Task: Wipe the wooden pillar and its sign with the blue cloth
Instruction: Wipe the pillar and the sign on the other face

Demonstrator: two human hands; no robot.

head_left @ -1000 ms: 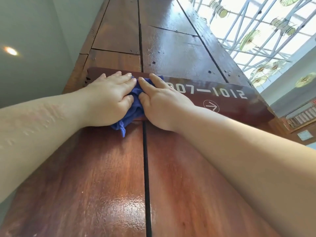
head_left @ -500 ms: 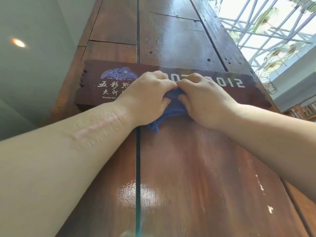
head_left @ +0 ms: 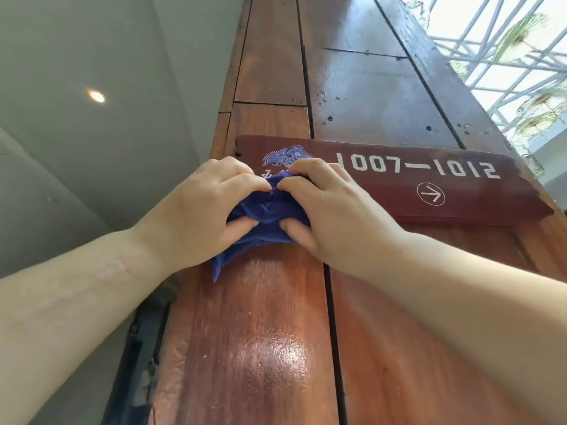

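A tall glossy wooden pillar (head_left: 264,348) rises in front of me, split by a dark vertical seam. A dark red sign (head_left: 469,194) is fixed across it, with white numbers, an arrow in a circle and a blue emblem. The bunched blue cloth (head_left: 267,216) is pressed against the sign's left part and lower edge, one corner hanging down. My left hand (head_left: 199,216) grips the cloth from the left. My right hand (head_left: 331,207) grips it from the right, fingertips of both hands meeting on top. The sign's left lettering is mostly hidden behind my hands.
A grey-green wall and ceiling with a round recessed lamp (head_left: 96,96) lie to the left. To the upper right, a glass roof with white bars (head_left: 521,62) and hanging decorations is brightly lit. A dark frame (head_left: 135,357) stands at the pillar's lower left.
Both hands and the cloth have slid left along the sign, uncovering the numbers and covering the left lettering. The cloth is now bunched up between the two hands.
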